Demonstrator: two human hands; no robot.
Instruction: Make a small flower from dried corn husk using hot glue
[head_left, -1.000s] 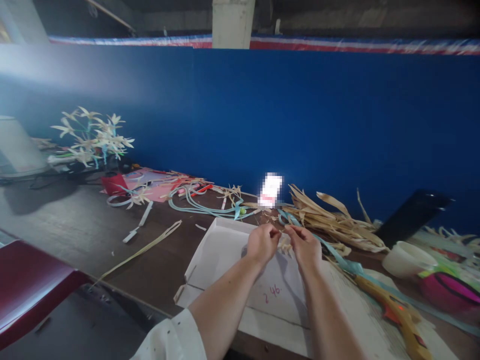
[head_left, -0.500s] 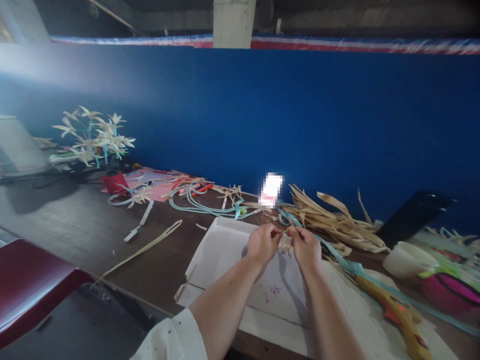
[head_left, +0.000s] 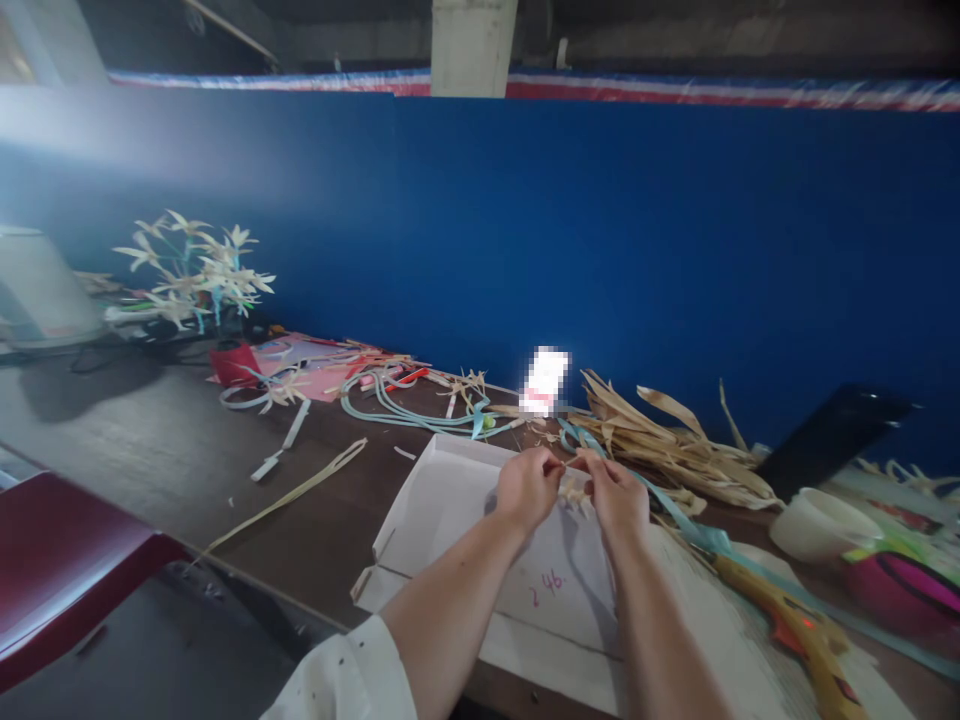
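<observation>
Above the far part of a white cardboard box lid [head_left: 450,510], both hands meet with their fingertips pinched close together. My left hand [head_left: 529,487] is closed on a thin pale strip [head_left: 571,463], which looks like dried husk. The other end of that strip lies between the thumb and fingers of my right hand [head_left: 613,492]. Just below the fingertips are small cream-coloured petal-like pieces [head_left: 576,495], partly hidden by the right hand; I cannot tell whether they join the strip. Handwritten red marks show on the lid.
Dried husks [head_left: 675,450] lie behind my right hand. A yellow glue gun [head_left: 802,625], a white cup [head_left: 821,525] and a pink pouch [head_left: 904,590] are at the right. Blue cords [head_left: 382,412], a split pale strip [head_left: 300,490] and husk flowers [head_left: 206,270] are leftward. A blue partition [head_left: 675,230] stands behind.
My right hand has shifted slightly right and turned a little, its fingers still pinched. My left hand stays almost in place. The whole view has moved slightly.
</observation>
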